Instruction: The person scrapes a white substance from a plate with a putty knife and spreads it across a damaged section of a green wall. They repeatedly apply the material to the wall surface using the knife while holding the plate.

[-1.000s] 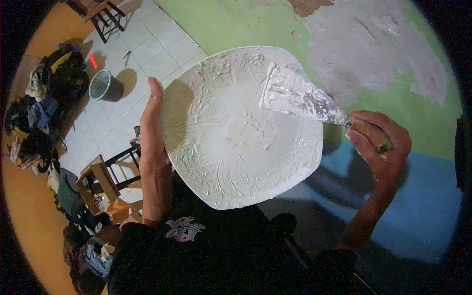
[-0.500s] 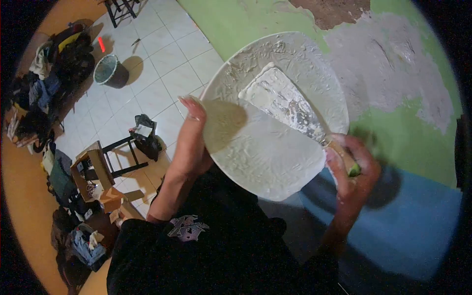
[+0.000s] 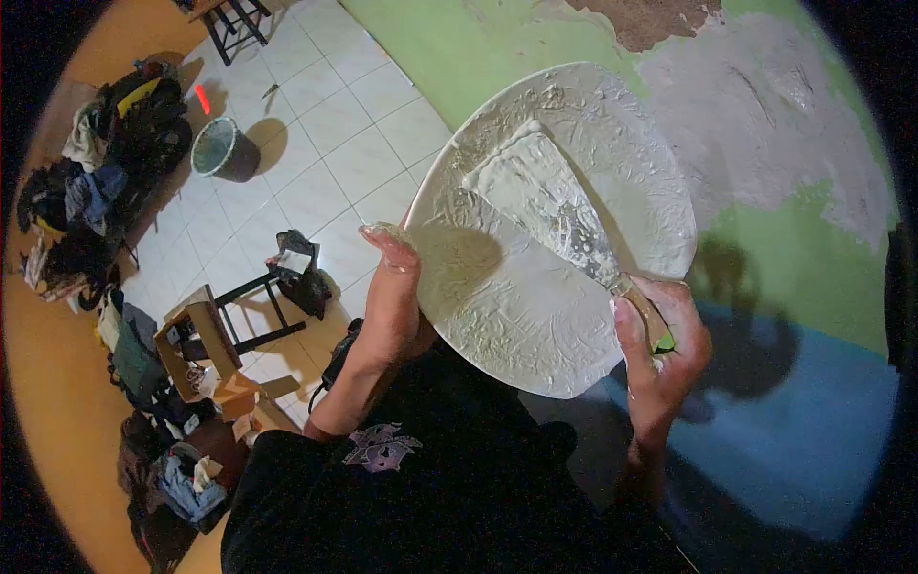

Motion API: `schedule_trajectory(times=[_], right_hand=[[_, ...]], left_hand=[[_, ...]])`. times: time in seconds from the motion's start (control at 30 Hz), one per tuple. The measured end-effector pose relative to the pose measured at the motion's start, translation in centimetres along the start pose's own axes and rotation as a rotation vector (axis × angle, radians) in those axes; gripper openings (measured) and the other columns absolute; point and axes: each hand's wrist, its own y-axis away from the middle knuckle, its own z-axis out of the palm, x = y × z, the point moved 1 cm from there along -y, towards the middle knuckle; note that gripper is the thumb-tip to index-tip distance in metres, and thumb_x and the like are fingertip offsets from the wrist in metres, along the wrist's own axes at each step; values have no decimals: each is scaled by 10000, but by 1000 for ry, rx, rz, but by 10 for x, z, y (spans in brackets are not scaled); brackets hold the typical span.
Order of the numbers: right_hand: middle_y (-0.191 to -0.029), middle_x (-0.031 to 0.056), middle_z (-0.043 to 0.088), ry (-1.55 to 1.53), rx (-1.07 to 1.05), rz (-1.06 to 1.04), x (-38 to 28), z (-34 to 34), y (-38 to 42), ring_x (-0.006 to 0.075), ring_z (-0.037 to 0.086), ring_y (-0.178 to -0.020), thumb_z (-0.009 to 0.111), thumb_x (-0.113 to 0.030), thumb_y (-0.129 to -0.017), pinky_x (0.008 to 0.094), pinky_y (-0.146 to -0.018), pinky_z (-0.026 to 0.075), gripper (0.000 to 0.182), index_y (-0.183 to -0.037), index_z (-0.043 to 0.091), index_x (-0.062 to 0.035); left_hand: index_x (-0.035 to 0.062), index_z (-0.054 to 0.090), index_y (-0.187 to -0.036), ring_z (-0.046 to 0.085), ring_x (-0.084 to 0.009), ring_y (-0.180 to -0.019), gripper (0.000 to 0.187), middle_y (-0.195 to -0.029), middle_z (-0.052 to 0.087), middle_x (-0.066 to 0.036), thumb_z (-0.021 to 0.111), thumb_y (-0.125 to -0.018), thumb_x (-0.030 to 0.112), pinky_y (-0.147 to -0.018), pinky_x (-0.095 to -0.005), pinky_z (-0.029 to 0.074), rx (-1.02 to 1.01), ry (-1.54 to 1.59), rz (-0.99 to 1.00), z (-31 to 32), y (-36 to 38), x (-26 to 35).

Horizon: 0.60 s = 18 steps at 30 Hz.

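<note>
My left hand (image 3: 390, 297) holds a large white plate (image 3: 497, 330) by its left side. The thumb sticks up beside the rim, and the other fingers are hidden beneath the plate. White paste is smeared in ridges over the plate's inside. In my right hand (image 3: 665, 335) is a putty knife (image 3: 588, 239), gripped by its wooden handle with a green end. Its broad blade lies over the plate, coated in thick white paste toward the wide edge. Paste marks my right fingers.
A green wall (image 3: 813, 277) with a grey-white plastered patch (image 3: 765, 115) rises at the right, blue lower down. On the tiled floor (image 3: 316, 143) stand a bucket (image 3: 226, 150), a stool (image 3: 258, 320) and a cardboard box (image 3: 196, 340). Piled clothes (image 3: 105, 163) line the left wall.
The plate has shifted slightly right in view. My right hand and the knife handle have moved a little left, turning the blade slightly. The room's things appear a bit farther right.
</note>
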Motion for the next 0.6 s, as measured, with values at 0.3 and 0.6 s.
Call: schedule_trajectory(times=[0.3,0.6], right_hand=[[-886,119,683,-39,-24,48,0,3,-1,166,667,-803,725,-81,-809,284,-731,517,218,-977,630,21],[-941,80,659,-486,-36,294,31,-20,11,141,633,-849,791,-126,-757,275,-756,503,359,-1039,605,-5]], left_hand=[[6,291,-1436,522,-304,-1198,950,-1309,498,-198,286,-859,761,-1003,-453,435,-503,990,54,-29,-14,-25],[-29,436,-1331,551,-292,-1101,821,-1243,550,-189,284,-941,677,-967,-399,441,543,39,-25,-32,-36,-27]])
